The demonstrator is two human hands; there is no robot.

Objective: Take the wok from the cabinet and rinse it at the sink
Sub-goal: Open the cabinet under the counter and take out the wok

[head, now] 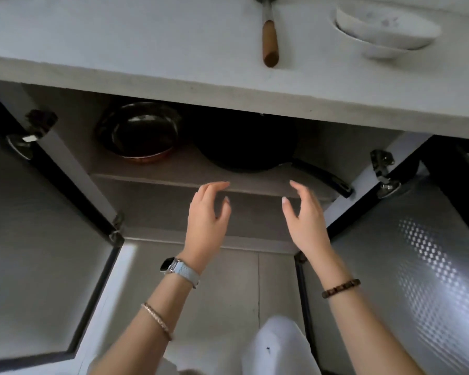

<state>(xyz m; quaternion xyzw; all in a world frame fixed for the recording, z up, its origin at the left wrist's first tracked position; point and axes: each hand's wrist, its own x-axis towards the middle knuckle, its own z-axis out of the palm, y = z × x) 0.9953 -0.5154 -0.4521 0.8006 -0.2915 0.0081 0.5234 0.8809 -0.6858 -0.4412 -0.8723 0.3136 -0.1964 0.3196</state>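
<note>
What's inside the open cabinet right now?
On its shelf sit a copper-bottomed pan at left and the black wok at right, handle sticking out rightward. The countertop hides the wok's upper part and the shelf's back.

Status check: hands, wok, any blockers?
Left hand and right hand open, empty, at the shelf edge. Wok on the shelf, untouched. Pan left of it; nothing blocks.
</note>
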